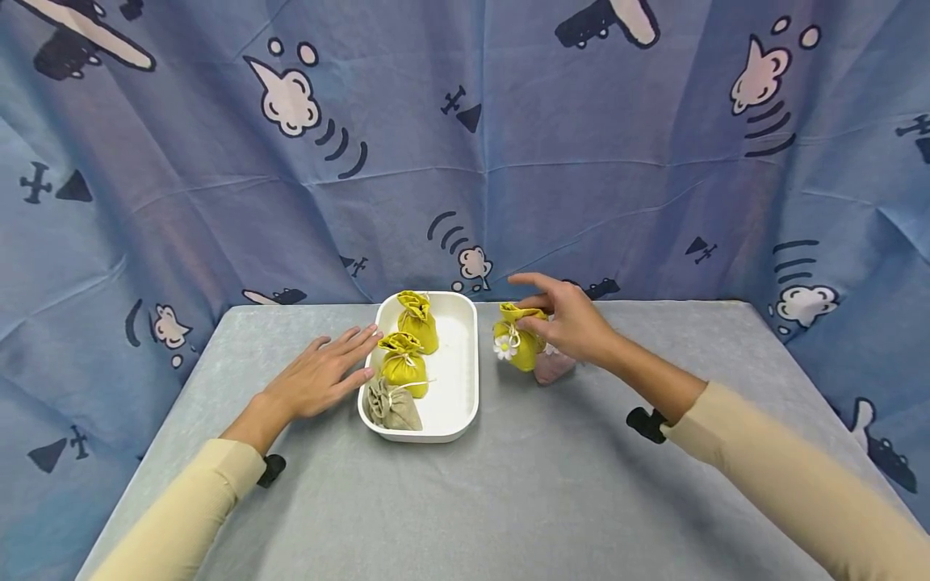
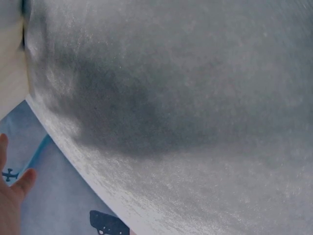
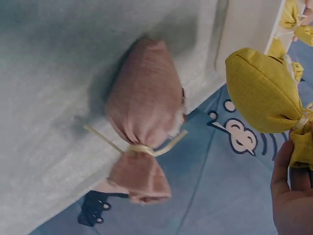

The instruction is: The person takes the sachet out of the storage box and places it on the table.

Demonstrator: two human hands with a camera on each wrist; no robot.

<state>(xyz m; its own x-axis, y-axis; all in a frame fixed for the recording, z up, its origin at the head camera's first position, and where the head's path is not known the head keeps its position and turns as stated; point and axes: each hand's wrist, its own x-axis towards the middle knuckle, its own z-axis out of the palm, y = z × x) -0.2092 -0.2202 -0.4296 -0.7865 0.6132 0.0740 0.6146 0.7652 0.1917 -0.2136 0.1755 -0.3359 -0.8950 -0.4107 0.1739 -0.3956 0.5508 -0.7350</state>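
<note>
My right hand (image 1: 541, 316) pinches the gathered top of a yellow pouch (image 1: 516, 343) with a white daisy, held just right of a white tray (image 1: 465, 371). In the right wrist view this yellow pouch (image 3: 264, 93) hangs from my fingers (image 3: 288, 191) above the table. A pink pouch (image 1: 554, 365) lies on the table behind it, also seen as the pink pouch (image 3: 144, 117) tied with cream cord. My left hand (image 1: 327, 375) rests flat with straight fingers against the tray's left wall. Inside the tray sit two yellow pouches (image 1: 417, 320) (image 1: 404, 363) and a beige pouch (image 1: 392, 406).
A grey cloth covers the table (image 1: 508, 492). A blue cartoon-print curtain (image 1: 465, 145) hangs behind and at both sides. The left wrist view shows mostly table cloth (image 2: 186, 98) and a fingertip (image 2: 10, 196). Black wrist straps (image 1: 647, 424) sit on both sleeves.
</note>
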